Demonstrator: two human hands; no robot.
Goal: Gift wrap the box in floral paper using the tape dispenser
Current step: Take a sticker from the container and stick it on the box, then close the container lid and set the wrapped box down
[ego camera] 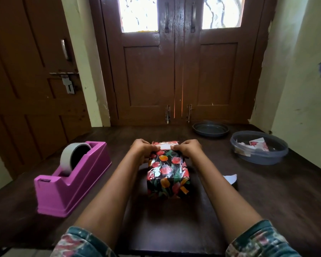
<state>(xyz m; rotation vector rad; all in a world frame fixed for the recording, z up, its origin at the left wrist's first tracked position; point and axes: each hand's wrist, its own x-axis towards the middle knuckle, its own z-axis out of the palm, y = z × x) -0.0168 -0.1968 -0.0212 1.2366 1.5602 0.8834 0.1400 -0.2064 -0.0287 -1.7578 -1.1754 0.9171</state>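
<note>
Box point(168, 175) between both hands

**HEAD CAM, SINGLE VIEW**

Worn on head, wide-angle. Faces fwd + down across table point(267, 210) toward double door point(176, 71). Close in: box point(168, 175) mid-frame, left hand point(143, 149) & right hand point(188, 150) near, forearms enter from btm edge.

Floral-wrapped box point(168, 175) mid-table, purple tape dispenser point(70, 179) left.
</note>
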